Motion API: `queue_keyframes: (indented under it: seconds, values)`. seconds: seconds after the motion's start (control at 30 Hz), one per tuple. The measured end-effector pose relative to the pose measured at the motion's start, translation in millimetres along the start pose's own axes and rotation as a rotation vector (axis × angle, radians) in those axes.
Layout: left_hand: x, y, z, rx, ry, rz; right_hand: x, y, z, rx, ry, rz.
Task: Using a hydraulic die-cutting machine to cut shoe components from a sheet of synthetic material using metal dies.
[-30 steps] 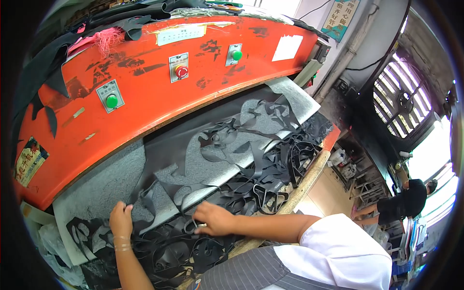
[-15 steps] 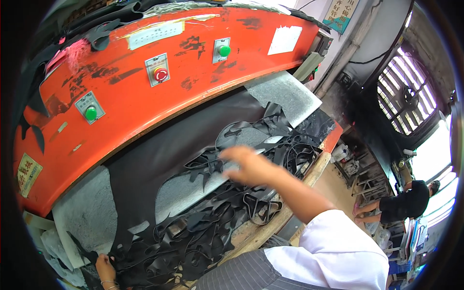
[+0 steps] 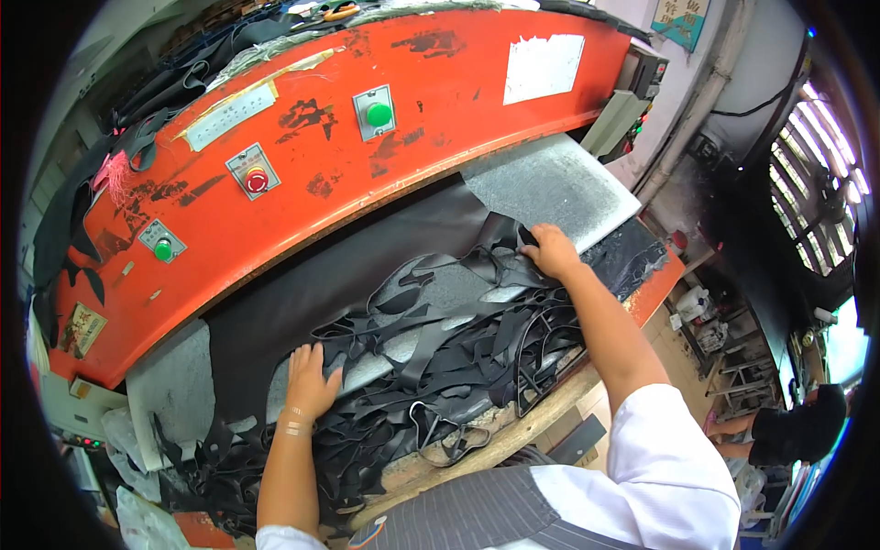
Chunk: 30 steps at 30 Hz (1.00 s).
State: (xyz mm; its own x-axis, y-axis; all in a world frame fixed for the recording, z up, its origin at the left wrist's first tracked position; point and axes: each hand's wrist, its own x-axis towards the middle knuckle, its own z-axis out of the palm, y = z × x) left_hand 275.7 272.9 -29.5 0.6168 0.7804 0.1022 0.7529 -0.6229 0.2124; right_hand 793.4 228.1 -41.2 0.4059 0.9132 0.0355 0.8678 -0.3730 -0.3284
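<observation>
Under the long orange press head [image 3: 385,137], we see a dark sheet of leather [image 3: 367,266] lying over the grey cutting board [image 3: 559,183], with cut-out offcuts [image 3: 458,357] heaped along the near edge. At the left, our left hand [image 3: 310,383] lies flat on the sheet, fingers spread and palm down, just beside the tangle of scraps. Further right, a metal cutting die [image 3: 541,367] rests among the strips near the wooden bench edge [image 3: 513,431]. At the right, our right hand [image 3: 552,252] reaches out to the far end of the sheet, its fingers curled over a dark flap where leather meets bare grey board; we cannot tell whether it pinches it.
</observation>
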Motion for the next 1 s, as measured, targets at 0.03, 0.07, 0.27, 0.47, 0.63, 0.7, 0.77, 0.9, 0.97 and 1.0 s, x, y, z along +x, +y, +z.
queue_keyframes:
  seconds: [0.03,0.07,0.27,0.47,0.63,0.7,0.77,0.9,0.97,1.0]
  values:
    - [18,7,4,0.006,-0.063,-0.157,2,14,-2,0.059,-0.011,-0.084]
    - [32,14,3,0.013,-0.127,-0.317,-1,22,-11,0.037,-0.053,-0.062]
    - [68,42,6,0.022,-0.160,-0.440,-35,83,-39,0.232,-0.488,-0.173]
    - [29,61,18,-0.344,-0.090,-0.143,-66,95,-71,0.235,-0.586,-0.113]
    - [-35,104,9,-0.191,-0.221,-0.074,-49,105,-122,0.105,-0.629,-0.122]
    - [-50,126,2,-0.202,-0.158,-0.099,-19,80,-134,0.045,-0.400,-0.117]
    - [-60,140,0,-0.496,-0.230,-0.313,11,45,-121,0.141,-0.182,-0.208]
    - [-40,157,-48,-0.558,-0.528,-0.596,63,-55,-61,0.118,-0.253,-0.585]
    - [-65,128,-40,-0.759,-0.339,-0.488,81,-75,-16,0.003,-0.267,-0.622]
    - [-55,123,-51,-0.820,-0.317,-0.607,90,-71,6,-0.097,-0.269,-0.610]
